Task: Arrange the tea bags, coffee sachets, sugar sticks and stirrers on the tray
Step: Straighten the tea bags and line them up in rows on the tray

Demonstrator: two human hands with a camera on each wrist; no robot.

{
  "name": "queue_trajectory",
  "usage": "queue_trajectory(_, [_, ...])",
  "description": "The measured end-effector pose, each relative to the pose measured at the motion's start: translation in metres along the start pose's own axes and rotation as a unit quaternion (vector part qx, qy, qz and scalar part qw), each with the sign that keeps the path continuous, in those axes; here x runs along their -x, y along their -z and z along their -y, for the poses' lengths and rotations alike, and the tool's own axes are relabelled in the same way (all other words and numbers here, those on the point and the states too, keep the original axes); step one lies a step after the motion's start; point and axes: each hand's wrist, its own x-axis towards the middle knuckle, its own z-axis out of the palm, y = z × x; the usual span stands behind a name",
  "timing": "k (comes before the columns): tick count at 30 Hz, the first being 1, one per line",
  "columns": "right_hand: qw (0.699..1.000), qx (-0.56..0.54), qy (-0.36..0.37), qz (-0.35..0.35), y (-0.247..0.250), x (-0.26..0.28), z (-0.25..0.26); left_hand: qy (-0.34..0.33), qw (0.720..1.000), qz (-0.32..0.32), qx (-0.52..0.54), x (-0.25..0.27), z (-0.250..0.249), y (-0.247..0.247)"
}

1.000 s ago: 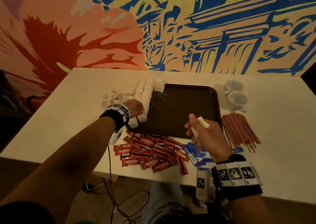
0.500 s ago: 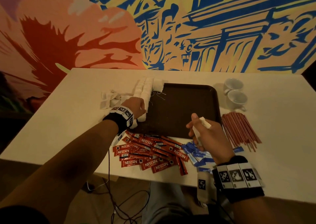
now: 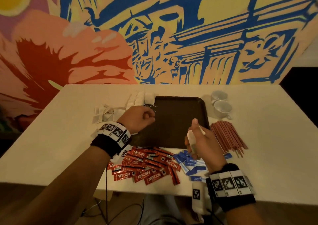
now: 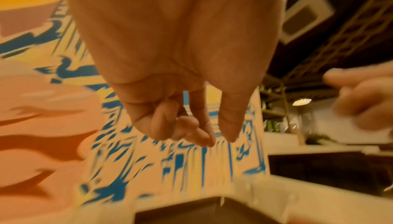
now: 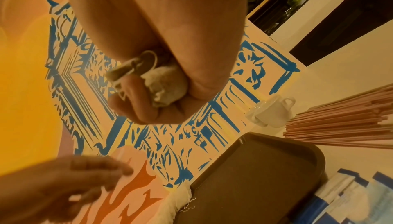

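A dark brown tray [image 3: 177, 119] lies on the white table. White tea bags [image 3: 139, 98] stand in a row along its left edge, and more lie loose [image 3: 105, 113] to the left. My left hand [image 3: 148, 117] hovers over the tray's left part with its fingers curled and nothing in them, as the left wrist view shows [image 4: 212, 136]. Over the tray's near right corner, my right hand [image 3: 196, 135] grips a bunch of tea bags [image 5: 168, 86]. Red coffee sachets [image 3: 146, 168] and blue sugar sticks [image 3: 191, 164] lie in front of the tray. Reddish stirrers [image 3: 227, 137] lie to its right.
Two white cups [image 3: 222, 107] sit beyond the tray's far right corner, above the stirrers. A painted wall rises behind the table. The table's near edge runs just below the sachets, with cables hanging under it.
My left hand has left the tea bag row at the tray's left edge and moved up and right over the tray. My right hand has stayed almost still with its tea bags.
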Motion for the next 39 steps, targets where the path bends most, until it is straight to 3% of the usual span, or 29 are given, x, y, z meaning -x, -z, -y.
queue_trajectory(4, [1.000,-0.025,0.011,-0.004,0.001,0.011,0.007,-0.100,0.990,0.045,0.092,0.038,-0.065,0.016])
queue_trajectory(7, [1.000,-0.025,0.014,0.000,0.003,0.019,0.013,-0.125,0.980,0.066,0.137,0.061,-0.095,0.012])
queue_trajectory(16, [0.997,-0.055,0.021,0.056,0.003,0.036,0.011,-0.098,0.968,0.017,0.229,0.087,-0.118,-0.012])
queue_trajectory(24, [0.989,-0.051,0.075,0.118,0.016,0.041,0.014,-0.012,0.931,-0.025,0.365,0.098,-0.110,0.011])
queue_trajectory(32, [0.981,0.043,0.142,0.123,0.009,0.041,0.013,-0.021,0.932,-0.009,0.362,0.107,-0.103,0.015])
queue_trajectory(39, [0.987,0.037,0.106,0.117,0.010,0.034,0.006,-0.018,0.930,-0.051,0.363,0.101,-0.089,0.026])
